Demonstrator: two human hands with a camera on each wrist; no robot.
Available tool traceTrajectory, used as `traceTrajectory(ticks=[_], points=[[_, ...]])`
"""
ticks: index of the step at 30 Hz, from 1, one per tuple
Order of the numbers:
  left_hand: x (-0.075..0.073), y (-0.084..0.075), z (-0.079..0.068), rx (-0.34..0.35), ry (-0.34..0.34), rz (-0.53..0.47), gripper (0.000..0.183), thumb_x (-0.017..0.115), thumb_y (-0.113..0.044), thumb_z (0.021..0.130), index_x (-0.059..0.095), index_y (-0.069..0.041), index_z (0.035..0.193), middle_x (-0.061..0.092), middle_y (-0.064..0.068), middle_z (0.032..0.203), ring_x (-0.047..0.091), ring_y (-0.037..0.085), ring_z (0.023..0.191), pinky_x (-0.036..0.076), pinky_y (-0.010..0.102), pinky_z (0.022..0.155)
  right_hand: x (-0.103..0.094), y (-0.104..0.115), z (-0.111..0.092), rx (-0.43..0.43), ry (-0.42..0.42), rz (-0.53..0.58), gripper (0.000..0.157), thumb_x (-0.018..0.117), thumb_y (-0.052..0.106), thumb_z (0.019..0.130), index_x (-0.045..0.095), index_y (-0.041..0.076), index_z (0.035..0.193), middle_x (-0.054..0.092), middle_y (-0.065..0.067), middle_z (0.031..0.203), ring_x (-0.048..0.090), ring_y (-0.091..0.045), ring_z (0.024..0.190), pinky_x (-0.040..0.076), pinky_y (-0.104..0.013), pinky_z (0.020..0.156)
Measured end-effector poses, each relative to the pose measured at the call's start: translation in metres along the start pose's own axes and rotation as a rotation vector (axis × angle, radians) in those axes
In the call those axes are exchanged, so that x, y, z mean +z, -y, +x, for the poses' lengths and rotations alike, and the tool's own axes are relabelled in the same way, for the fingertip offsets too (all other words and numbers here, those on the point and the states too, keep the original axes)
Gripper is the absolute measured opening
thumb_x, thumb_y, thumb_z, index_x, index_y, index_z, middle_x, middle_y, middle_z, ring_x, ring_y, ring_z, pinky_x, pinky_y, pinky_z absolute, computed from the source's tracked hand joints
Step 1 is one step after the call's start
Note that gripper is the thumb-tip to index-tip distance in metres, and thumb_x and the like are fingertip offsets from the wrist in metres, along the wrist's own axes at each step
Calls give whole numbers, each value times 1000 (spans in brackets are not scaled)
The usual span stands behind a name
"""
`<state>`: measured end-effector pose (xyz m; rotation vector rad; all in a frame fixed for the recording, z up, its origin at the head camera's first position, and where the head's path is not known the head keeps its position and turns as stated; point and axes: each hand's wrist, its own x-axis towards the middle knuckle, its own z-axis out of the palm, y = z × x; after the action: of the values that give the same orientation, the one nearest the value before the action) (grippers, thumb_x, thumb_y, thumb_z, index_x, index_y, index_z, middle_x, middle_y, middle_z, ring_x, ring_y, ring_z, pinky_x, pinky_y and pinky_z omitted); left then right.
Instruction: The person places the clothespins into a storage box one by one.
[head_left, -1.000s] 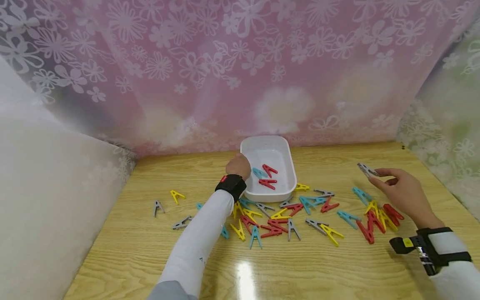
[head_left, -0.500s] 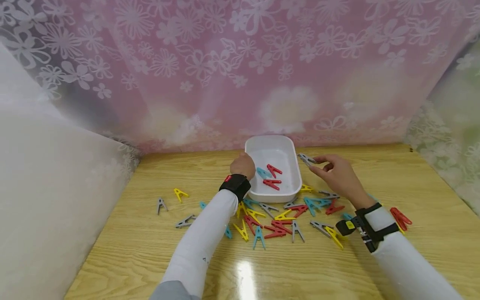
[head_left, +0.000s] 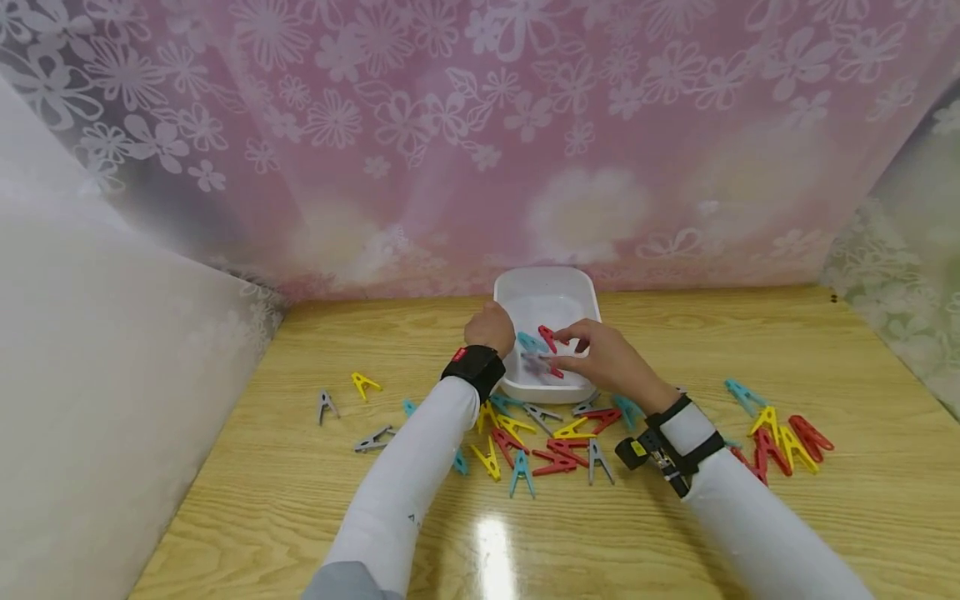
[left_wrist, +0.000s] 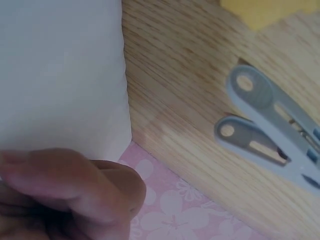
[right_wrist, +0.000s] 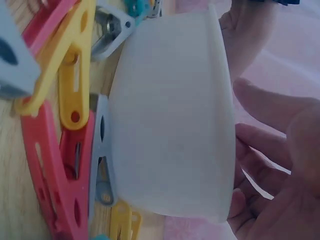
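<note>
A white plastic tub [head_left: 512,385] stands at the back of the table. My left hand [head_left: 491,328] grips its left rim; in the left wrist view the fingers [left_wrist: 75,185] are curled beside the white wall [left_wrist: 60,75]. My right hand [head_left: 611,360] is over the tub, thumb and forefinger parted. A blurred grey clothespin [head_left: 536,361] is just off those fingertips, above the tub floor. Inside lie a light-blue clothespin [head_left: 531,342] and red clothespins [head_left: 547,337], partly covered by the right hand. The right wrist view shows the tub's outer wall [right_wrist: 170,115], which hides the grey clothespin.
Several red, yellow, blue and grey clothespins [head_left: 553,462] lie in front of the tub. Another cluster [head_left: 795,448] lies at the right. At the left are a yellow clothespin [head_left: 366,385] and grey ones [head_left: 326,407]. A pink flowered cloth [head_left: 420,208] hangs behind the table.
My right hand has carried the grey clothespin leftward from the right side to over the tub, and its fingers have let it go. The left hand stays at the rim.
</note>
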<state>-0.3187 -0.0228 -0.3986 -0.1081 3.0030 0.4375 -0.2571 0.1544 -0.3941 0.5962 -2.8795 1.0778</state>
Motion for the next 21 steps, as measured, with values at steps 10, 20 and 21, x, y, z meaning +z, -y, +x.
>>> traceTrajectory(ticks=[10, 20, 21], points=[[1, 1, 1, 23, 3, 26, 27, 47, -18, 100, 50, 4, 116, 65, 15, 81, 65, 24, 69, 50, 33, 57, -7, -10, -12, 30, -31, -25, 34, 66, 28, 92, 67, 3, 116, 63, -9, 102, 55, -21, 83, 44, -34, 67], [1, 1, 1, 14, 20, 30, 30, 46, -18, 101, 49, 5, 120, 65, 15, 81, 64, 24, 69, 49, 31, 56, -34, -38, -46, 44, -249, -3, 35, 56, 34, 98, 65, 6, 116, 61, -11, 107, 54, -23, 84, 44, -35, 60], [1, 2, 1, 13, 22, 29, 30, 46, -18, 101, 49, 5, 121, 65, 15, 82, 64, 24, 69, 50, 32, 57, -37, -42, -52, 42, -272, -4, 34, 56, 33, 97, 65, 6, 116, 61, -10, 105, 54, -23, 83, 44, -34, 58]])
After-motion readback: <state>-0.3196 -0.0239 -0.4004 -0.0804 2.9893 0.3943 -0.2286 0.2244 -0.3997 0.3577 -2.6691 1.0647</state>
